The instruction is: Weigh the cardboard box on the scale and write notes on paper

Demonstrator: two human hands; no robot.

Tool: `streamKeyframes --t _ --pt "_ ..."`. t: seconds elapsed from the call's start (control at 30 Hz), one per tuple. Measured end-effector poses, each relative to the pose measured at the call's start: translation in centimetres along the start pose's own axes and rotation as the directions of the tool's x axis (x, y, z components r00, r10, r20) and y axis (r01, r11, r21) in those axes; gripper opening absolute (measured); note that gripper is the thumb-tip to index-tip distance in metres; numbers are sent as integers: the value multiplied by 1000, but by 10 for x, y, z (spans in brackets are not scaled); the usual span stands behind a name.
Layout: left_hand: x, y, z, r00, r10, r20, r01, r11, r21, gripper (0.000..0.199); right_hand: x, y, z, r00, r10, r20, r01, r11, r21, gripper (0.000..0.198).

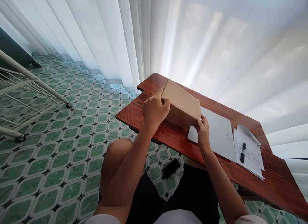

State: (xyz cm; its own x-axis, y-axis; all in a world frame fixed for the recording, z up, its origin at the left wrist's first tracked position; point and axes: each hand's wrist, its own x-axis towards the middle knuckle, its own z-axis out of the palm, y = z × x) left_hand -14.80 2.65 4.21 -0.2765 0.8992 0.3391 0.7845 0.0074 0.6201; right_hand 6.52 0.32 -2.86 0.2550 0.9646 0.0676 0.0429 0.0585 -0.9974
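While tilted near counter (pixel 168 137) left edge: box (pixel 183 103) pinched by left hand (pixel 154 110), right hand (pixel 203 131); likely light, stiff cardboard; best gripped at side edges.

Both forearms were bare to the elbow and beyond. Left hand (pixel 155 110) and right hand (pixel 203 131) wore no rings or watch. Black shorts; pale sleeve edges at frame bottom.

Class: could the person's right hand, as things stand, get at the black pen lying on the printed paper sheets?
Probably yes. The black pen lies uncovered on the printed paper sheets, but the right hand grips the brown cardboard box and must let go first.
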Motion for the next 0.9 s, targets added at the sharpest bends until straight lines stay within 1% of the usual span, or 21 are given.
streamKeyframes --t 0.13,0.27,0.53,0.63,0.73,0.9 --pt "0 -1 1 1000 -5 -8 5 1000 -11 56 -1 -1 0 1000 -3 -4 3 1000 -29 58" --pt "0 -1 2 1000 -14 -14 14 1000 -6 55 -1 1 -2 1000 8 16 -8 999 -45 62" --pt "4 -9 4 999 -52 -9 52 995 82 50 4 4 2 998 18 53 -16 999 -52 63" --pt "6 -14 6 1000 -29 -10 29 995 96 48 4 5 4 998 12 68 -8 998 -57 63" --pt "7 -17 8 1000 -15 17 13 993 118 48 4 8 5 996 0 88 6 997 -71 63" --pt "6 -17 6 995 -80 67 65 977 204 45 5 11 8 994 -17 107 31 991 -132 62"
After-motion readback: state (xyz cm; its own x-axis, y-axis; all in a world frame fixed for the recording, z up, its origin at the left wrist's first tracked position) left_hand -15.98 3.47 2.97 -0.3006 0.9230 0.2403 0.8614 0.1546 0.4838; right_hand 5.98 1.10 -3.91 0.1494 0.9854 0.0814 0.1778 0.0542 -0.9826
